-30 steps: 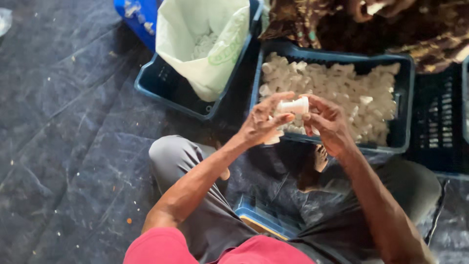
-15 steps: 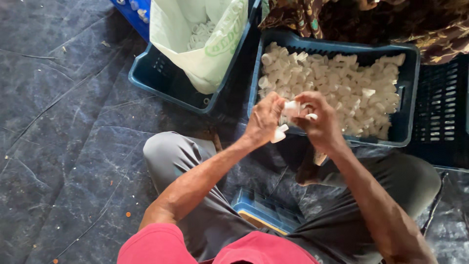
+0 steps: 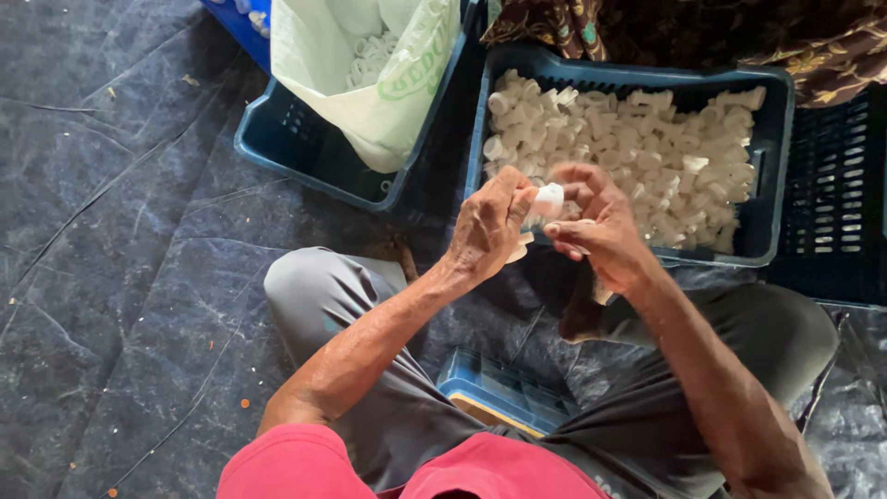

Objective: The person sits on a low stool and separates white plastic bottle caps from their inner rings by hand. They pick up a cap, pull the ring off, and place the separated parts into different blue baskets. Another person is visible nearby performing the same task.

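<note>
Both hands, left [image 3: 488, 226] and right [image 3: 596, 226], are pinching one white piece [image 3: 549, 199] over the crate [image 3: 771, 166]; fingertips gripping close keeps it steady

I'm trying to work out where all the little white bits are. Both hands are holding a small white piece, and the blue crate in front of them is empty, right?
Not quite. The left hand and right hand do hold a small white piece together, but the blue crate is full of white pieces, not empty. The head view shows it.

White sack [image 3: 370, 83], dark tarpaulin [image 3: 111, 277]
</note>
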A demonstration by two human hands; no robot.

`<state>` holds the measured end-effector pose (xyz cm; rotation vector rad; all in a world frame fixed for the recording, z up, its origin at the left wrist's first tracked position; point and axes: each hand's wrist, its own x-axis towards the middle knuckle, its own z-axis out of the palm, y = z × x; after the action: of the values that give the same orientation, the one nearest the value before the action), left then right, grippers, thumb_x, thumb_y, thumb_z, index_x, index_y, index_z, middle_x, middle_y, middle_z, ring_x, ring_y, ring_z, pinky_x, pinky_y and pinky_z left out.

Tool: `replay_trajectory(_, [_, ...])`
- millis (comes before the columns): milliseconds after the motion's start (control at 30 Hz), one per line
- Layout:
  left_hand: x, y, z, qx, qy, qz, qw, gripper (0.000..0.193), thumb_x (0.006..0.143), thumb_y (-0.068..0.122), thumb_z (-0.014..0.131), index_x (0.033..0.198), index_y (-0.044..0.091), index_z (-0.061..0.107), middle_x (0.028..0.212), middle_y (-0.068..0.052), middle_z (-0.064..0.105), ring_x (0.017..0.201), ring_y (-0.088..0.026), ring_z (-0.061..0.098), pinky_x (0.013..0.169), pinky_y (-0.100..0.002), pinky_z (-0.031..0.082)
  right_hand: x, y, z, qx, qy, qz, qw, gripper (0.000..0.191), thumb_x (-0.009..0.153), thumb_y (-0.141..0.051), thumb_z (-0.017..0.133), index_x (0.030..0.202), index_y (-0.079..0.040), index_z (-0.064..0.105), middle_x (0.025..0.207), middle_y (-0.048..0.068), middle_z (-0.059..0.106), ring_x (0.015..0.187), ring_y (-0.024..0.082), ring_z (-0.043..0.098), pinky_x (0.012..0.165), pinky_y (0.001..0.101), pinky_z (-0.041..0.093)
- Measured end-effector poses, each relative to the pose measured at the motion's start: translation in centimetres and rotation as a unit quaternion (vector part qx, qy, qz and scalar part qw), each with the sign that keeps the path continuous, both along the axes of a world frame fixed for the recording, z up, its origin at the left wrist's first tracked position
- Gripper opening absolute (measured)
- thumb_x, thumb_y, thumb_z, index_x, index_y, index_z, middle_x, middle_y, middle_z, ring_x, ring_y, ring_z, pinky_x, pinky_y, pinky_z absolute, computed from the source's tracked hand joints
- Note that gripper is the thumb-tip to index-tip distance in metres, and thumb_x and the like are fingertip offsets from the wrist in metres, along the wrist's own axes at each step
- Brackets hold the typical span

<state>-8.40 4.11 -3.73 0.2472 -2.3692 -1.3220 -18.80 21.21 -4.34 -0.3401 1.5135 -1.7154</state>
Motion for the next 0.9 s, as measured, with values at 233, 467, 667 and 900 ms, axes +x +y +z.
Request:
replay_trajectory(233, [0.1,0.3,0.0,0.003,0.005,-0.016,1.000,0.020,0.107,0.025,0.058,0.104,0.005,0.058,0.091,-0.017,0.066,0.082,-0.036,0.068,0.070,-0.043,0.052,-0.1,-0.3,1.4,0.036,-0.066,-0.015,0.997,0.038,0.102,-0.018,0.065,0.129,0.008,0.063,0.086,0.015,0.070,0.049,0.007,0.053,0.038,0.0186,0.038])
replay_trajectory(467, [0.3,0.2,-0.2,-0.001,-0.007,-0.010,1.000,0.020,0.106,0.025,0.057,0.105,0.005,0.059,0.088,-0.017,0.066,0.080,-0.035,0.068,0.069,-0.043,0.052,-0.4,0.2,-0.7,0.000,-0.104,-0.020,0.994,0.035,0.106,-0.028,0.060,0.124,0.002,0.060,0.085,0.013,0.070,0.050,0.010,0.059,0.036,0.0194,0.041])
replay_trajectory(667, [0.1,0.4,-0.6,0.044,-0.014,-0.008,0.999,0.021,0.107,0.025,0.056,0.102,0.004,0.058,0.087,-0.017,0.067,0.080,-0.035,0.069,0.069,-0.043,0.052,-0.6,0.8,-1.6,-0.045,-0.004,0.008,0.999,0.044,0.091,-0.007,0.072,0.130,0.002,0.055,0.096,0.010,0.068,0.064,0.010,0.061,0.047,0.0201,0.045])
replay_trajectory(900, [0.3,0.2,-0.3,-0.011,0.000,-0.012,1.000,0.021,0.107,0.025,0.057,0.101,0.005,0.059,0.085,-0.017,0.066,0.080,-0.037,0.067,0.068,-0.044,0.052,-0.1,-0.2,-1.3,0.004,-0.102,0.014,0.995,0.040,0.103,-0.038,0.054,0.125,-0.005,0.060,0.081,0.008,0.071,0.057,0.011,0.065,0.040,0.0200,0.045])
